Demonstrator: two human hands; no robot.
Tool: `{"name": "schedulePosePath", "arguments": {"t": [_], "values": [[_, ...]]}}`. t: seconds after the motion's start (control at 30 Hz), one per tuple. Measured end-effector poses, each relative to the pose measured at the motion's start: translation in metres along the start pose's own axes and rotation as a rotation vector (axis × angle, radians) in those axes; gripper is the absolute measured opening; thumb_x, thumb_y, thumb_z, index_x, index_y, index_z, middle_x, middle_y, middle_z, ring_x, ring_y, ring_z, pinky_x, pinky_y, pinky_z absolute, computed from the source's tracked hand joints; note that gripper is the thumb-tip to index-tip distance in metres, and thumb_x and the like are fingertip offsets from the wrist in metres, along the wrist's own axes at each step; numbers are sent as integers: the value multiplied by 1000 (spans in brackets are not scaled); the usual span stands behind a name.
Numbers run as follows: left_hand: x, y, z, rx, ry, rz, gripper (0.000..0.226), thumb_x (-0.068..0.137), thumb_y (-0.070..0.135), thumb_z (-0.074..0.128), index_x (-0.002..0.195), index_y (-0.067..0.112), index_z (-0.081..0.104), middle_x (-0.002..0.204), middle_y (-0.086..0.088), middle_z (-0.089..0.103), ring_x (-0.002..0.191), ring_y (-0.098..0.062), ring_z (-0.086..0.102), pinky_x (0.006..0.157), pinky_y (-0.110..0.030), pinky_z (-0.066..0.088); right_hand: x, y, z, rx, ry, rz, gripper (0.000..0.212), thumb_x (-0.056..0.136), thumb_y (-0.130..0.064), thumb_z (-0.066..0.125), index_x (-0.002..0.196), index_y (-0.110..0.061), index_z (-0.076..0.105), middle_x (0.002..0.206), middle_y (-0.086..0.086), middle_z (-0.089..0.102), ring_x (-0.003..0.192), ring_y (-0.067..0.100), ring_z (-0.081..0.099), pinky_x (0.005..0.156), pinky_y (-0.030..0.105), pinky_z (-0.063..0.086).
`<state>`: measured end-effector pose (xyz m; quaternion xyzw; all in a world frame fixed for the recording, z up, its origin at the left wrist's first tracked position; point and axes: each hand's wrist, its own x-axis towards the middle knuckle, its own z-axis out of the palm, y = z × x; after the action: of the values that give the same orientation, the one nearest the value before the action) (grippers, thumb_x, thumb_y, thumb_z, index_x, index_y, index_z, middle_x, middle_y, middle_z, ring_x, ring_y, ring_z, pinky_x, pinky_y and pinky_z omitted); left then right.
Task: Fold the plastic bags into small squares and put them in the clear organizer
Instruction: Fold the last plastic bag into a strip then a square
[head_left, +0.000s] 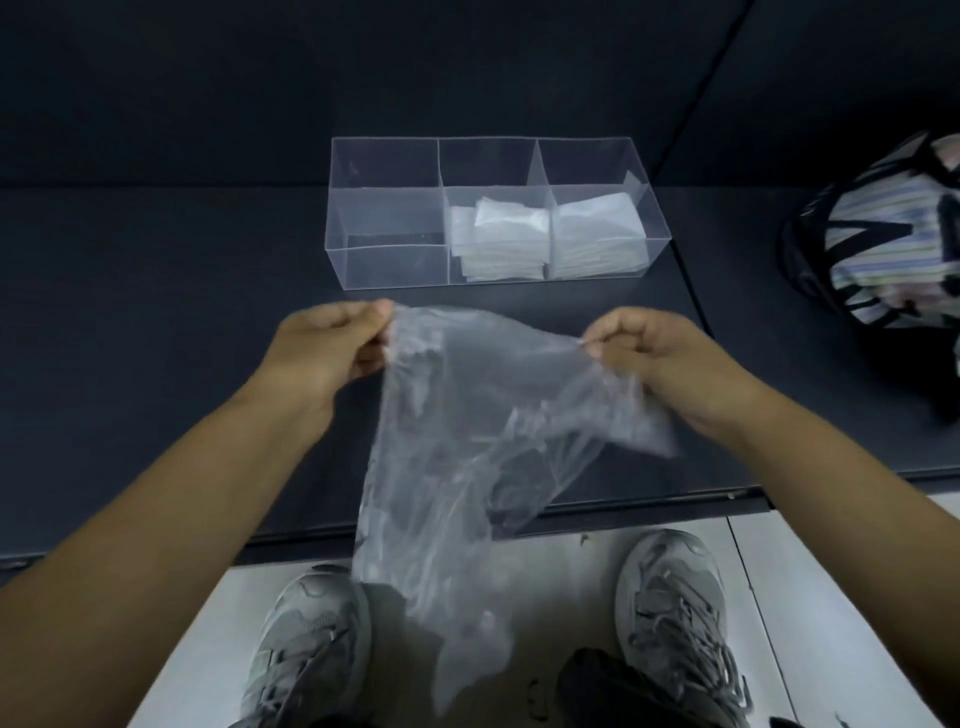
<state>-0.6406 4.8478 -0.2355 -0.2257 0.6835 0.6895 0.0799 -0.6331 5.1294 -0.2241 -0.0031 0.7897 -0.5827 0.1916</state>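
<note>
A clear plastic bag (457, 447) hangs unfolded in the air between my hands, its lower end dangling past the table's front edge over my shoes. My left hand (332, 343) pinches its upper left corner. My right hand (654, 353) pinches the upper right edge. Behind the bag stands the clear organizer (395, 260) with three compartments. Folded bags (506, 239) are stacked in the middle compartment and more folded bags (597, 234) lie in the right one. The left compartment holds nothing that I can see.
The dark table (156, 312) runs left to right, with its front edge just above my grey shoes (670, 597). A striped bag with black straps (883, 228) sits at the right on an adjoining dark surface. A dark wall rises behind the organizer.
</note>
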Motion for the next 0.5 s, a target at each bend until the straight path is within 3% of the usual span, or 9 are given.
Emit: {"name": "schedulePosePath", "arguments": {"t": [0.1,0.2,0.33,0.4,0.5], "values": [[8,-11,-17,34,116,-6,12,93,18,61,83,14,67,78,-3,65,63,-9,61,53,-14,52,-3,19,-25,0,159,24,14,92,-4,57,84,-13,65,77,3,67,68,12,58,67,23,46],[12,-21,-26,59,161,-8,17,94,15,60,78,12,66,72,-3,64,50,-2,61,48,-13,49,-6,33,-38,20,257,40,13,96,-19,54,92,-17,66,85,4,64,73,12,57,76,27,47],[18,-26,-30,75,155,4,16,94,15,59,80,12,66,72,-3,64,51,-3,61,48,-14,50,-10,32,-37,-22,62,-9,38,82,-49,55,114,-31,66,103,-7,65,97,7,60,89,22,49],[19,-27,-30,84,155,15,14,94,15,60,82,12,67,73,-4,64,55,-7,61,49,-15,50,-6,31,-27,-179,-27,10,36,79,-46,65,114,-36,66,106,-8,62,96,4,58,85,14,46],[23,-30,-29,103,179,15,13,94,16,59,86,11,66,74,-4,65,61,-10,62,51,-18,52,5,32,-10,-403,-6,12,15,80,-28,75,94,-28,72,102,-5,54,88,5,55,80,10,38]]}}
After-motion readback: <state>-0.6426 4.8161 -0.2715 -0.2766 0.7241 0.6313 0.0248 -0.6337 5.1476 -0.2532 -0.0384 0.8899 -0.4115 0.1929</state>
